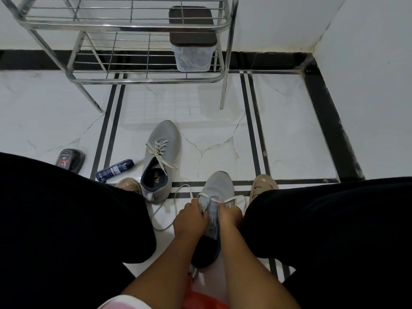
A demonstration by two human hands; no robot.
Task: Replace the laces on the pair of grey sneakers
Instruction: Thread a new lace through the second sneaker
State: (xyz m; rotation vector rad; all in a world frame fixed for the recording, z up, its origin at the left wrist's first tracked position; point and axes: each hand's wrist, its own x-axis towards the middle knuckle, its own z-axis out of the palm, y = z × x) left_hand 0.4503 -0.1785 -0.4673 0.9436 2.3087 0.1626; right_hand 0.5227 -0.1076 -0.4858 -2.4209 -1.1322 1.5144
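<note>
Left hand (190, 216): curled over the left side of the near sneaker, fingers gripping the upper right by the eyelets, knuckles up.
Right hand (229, 214): also curled, pinching the white lace at the sneaker's right eyelet row; fingertips are tucked in, so can't tell exactly how the lace sits between them.
Near sneaker (217, 192): grey knit, toe pointing away from the person, held low between the knees, heel end down between the forearms. Only the first eyelets near the toe look threaded.
White lace (231, 200): crosses the front of the near sneaker, one end looping out to the left over the floor, the other sticking out right toward the knee.
Other sneaker (161, 157): sits on the floor just ahead and left, fully laced with a cream lace (159, 150), ends loose, dark blue lining showing.
Legs: black trousers on both sides, bare toes (264, 184) peeking out on the floor.
Floor stuff: dark blue spray can (114, 170) lying on its side next to the laced sneaker, a small dark package (70, 161) further left.
Background: metal wire rack (142, 52) against the wall, clear plastic tub (192, 56) with a dark lid on its lower shelf.
Floor (211, 112): white marble-look tile with black stripes.
</note>
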